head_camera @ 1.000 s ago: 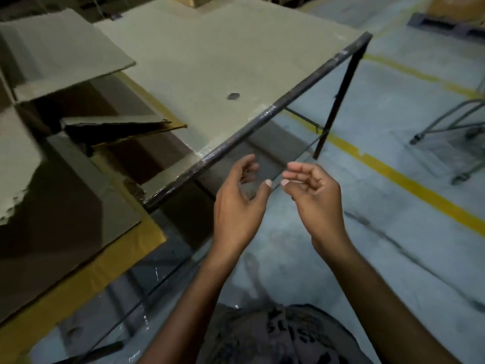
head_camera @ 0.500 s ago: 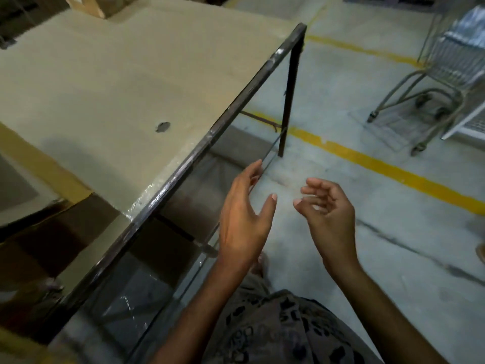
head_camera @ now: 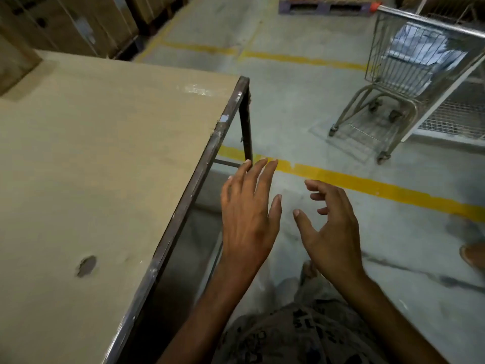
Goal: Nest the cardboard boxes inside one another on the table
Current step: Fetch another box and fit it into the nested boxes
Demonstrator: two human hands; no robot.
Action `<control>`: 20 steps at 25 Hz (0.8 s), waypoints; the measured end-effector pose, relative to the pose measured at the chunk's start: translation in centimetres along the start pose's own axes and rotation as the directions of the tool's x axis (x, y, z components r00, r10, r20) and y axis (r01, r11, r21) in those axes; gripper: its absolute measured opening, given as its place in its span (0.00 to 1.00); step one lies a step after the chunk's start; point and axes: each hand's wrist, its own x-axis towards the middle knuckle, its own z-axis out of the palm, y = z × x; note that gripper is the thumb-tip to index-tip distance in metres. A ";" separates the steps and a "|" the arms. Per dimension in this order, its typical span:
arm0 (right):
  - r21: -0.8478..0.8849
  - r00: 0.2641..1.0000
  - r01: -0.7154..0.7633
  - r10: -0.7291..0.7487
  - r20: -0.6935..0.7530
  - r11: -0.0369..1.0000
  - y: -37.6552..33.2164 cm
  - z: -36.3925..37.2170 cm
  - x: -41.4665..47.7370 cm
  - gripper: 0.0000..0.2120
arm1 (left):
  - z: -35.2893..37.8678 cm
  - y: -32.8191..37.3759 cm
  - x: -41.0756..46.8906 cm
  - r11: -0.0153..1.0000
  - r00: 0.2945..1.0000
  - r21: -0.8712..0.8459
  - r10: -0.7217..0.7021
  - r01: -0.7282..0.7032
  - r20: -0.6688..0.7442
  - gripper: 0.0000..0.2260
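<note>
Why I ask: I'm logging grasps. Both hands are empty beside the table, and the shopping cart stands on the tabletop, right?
No: the head view shows the shopping cart on the floor, beyond the table. The left hand and right hand are empty beside it.

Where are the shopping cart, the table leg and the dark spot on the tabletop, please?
shopping cart (head_camera: 393,61): head view, on the wire basket's side.
table leg (head_camera: 246,127): head view, midway down the dark metal leg.
dark spot (head_camera: 86,266): head view, at the centre of the mark.
</note>
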 end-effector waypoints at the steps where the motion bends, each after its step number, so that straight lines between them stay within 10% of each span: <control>1: -0.005 1.000 -0.006 0.007 0.014 1.000 1.3 0.2 2.3 0.27 | 1.5 0.0 2.0 0.999 1.000 -0.033 -0.010 0.010 0.021 0.26; 11: 0.018 0.971 0.119 -0.120 0.206 0.993 9.0 0.6 33.5 0.27 | 12.7 1.6 27.2 0.892 0.946 -0.346 -0.322 0.290 -0.038 0.30; 20: 0.021 0.848 0.483 -0.473 0.240 0.875 6.0 13.4 56.2 0.33 | 14.3 -9.4 46.0 0.919 0.876 0.092 -0.332 0.384 -0.349 0.32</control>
